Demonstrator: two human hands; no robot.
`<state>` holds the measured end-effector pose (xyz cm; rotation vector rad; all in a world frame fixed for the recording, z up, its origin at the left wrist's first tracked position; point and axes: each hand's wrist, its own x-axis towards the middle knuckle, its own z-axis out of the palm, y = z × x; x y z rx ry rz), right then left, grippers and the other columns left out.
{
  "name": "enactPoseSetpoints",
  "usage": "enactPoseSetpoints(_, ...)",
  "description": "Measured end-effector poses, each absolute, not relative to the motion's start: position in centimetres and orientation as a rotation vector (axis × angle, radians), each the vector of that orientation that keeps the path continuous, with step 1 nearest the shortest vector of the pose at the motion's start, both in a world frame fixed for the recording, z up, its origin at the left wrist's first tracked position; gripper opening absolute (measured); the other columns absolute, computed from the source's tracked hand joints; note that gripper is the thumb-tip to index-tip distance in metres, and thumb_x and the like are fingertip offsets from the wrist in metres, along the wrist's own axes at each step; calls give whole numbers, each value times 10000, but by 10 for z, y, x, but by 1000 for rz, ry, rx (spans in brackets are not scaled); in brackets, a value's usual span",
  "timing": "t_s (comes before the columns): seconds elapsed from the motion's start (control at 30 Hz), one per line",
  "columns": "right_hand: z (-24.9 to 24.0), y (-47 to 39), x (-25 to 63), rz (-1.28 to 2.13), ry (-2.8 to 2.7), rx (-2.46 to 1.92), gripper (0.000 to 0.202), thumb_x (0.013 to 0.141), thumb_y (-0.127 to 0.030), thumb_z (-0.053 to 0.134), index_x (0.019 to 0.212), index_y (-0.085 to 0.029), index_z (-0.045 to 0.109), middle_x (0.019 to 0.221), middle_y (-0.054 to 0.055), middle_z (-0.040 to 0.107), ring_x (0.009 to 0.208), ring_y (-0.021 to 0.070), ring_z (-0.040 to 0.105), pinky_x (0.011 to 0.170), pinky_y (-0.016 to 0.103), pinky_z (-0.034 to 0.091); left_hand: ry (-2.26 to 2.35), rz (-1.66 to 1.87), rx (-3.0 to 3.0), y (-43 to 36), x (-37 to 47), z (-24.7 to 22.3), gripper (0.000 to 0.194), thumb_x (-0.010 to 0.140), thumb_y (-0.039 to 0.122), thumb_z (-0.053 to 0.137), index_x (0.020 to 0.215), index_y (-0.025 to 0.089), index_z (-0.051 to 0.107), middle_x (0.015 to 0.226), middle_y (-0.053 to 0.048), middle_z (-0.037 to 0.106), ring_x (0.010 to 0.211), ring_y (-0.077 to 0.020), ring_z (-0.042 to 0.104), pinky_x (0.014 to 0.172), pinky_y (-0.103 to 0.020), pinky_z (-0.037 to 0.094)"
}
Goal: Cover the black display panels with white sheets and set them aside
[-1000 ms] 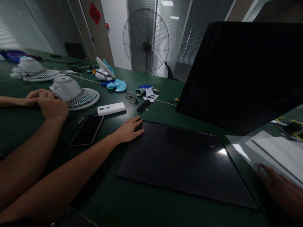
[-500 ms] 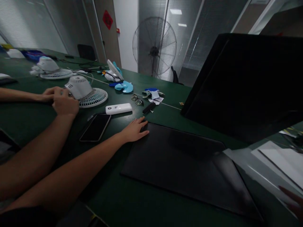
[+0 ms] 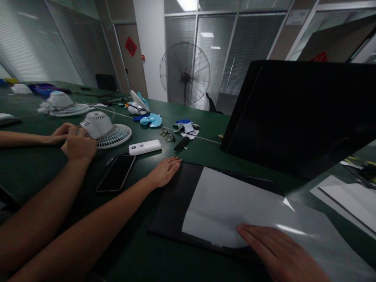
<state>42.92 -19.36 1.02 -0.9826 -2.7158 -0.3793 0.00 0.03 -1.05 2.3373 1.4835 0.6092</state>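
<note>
Green table (image 3: 129,239): hard, smooth, thin straight seam. Black mat (image 3: 169,207) lay flat on it: thin rectangle, dull, faint sheen. I read it as fairly stiff and the heavier of the two pieces; best grip an edge or corner.

Translucent plastic sheet (image 3: 223,196) lay over the mat's middle and right, running past it to the right; mat's left strip bare. Glare streaks, slight waviness. Judged light, floppy, slippery, easily creased. I'd have held it by opposite edges, not mid-span.

Left hand (image 3: 163,172) rested at the mat's far left corner, fingers loose, gripping nothing. Right hand (image 3: 279,250) had fingers straight over the sheet, near side; thumb hidden, so couldn't tell press from pinch.

Left of that: a co-worker's hands (image 3: 79,145) at a white plastic fan housing (image 3: 96,123), round slotted grille. Then glass-faced phone (image 3: 116,173), glossy rounded white bar (image 3: 145,147), thin-framed glasses (image 3: 167,135).
</note>
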Motion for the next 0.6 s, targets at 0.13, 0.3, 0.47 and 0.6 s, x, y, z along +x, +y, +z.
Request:
enactPoseSetpoints(0.13,1,-173,392,-301,-2796,-979,737,903,-28,439,1588,-283,534,1464,64,656,1239,245,695,994,408,617,1485,580,2364,0,0,-9,771,1100,642,263,1577,101,535,1635,-176,529,1572,-332,429,1327,-525,280)
enactPoseSetpoints(0.3,0,-160,374,-17,-2915,-1138,614,1021,-194,515,1615,-350,505,1622,59,490,1409,314,584,1095,527,588,1548,453,2442,1,1,-8,831,959,631,635,1588,104,502,1679,-212,455,1573,-379,416,1320,-541,290)
enactPoseSetpoints(0.47,16,-164,376,314,-2953,-1189,595,1075,-322,503,1658,-394,409,1679,-3,384,1502,278,483,1196,512,510,1572,403,2435,2,1,-6,751,989,486,623,1628,125,462,1702,-200,424,1588,-361,393,1323,-541,283)
enactPoseSetpoints(0.6,4,-161,428,204,-2802,-1370,610,1076,-467,495,1672,-400,381,1693,-9,382,1492,284,498,1216,535,483,1517,319,2451,0,0,-2,772,969,362,648,1689,237,398,1740,-143,374,1621,-375,321,1325,-570,257)
